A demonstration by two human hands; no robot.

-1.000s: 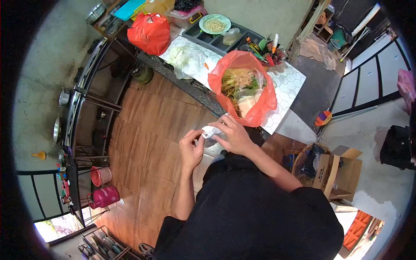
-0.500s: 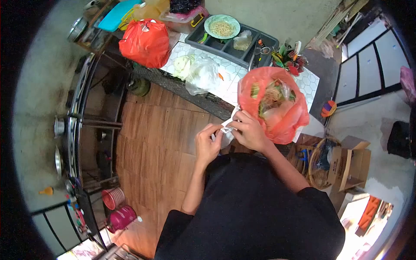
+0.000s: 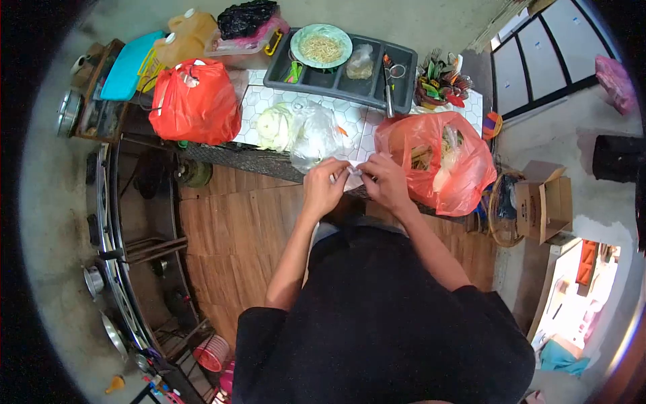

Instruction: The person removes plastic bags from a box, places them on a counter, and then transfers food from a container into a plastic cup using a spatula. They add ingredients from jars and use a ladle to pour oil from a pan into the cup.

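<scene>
Head: hex-tile counter w/ bags; wood floor.

Two hands are working at the table edge: the left hand and the right hand, together pinching one small white packet. Two orange plastic bags are sitting on the table: one tied bag at the left and one open bag at the right. One clear plastic bag is lying between them. One grey divided tray is carrying one green plate of noodles. One cardboard box is standing on the floor.
</scene>
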